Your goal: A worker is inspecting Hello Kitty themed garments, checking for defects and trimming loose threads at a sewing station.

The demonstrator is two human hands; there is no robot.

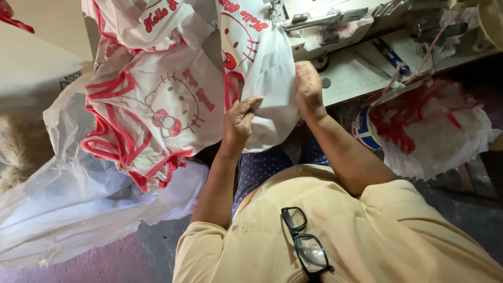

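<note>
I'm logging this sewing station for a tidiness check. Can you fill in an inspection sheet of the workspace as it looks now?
Surface: pale sewing table, scissors lying on it.
Job's things: white fabric piece with red print, held up.
Clutter: pile of white garments with red trim; clear plastic sheet; bag of red and white scraps.
Grippers: left hand pinches the fabric edge; right hand presses on it.
Cables: nothing seen.
Surroundings: sewing machine; glasses hung on shirt.
</note>
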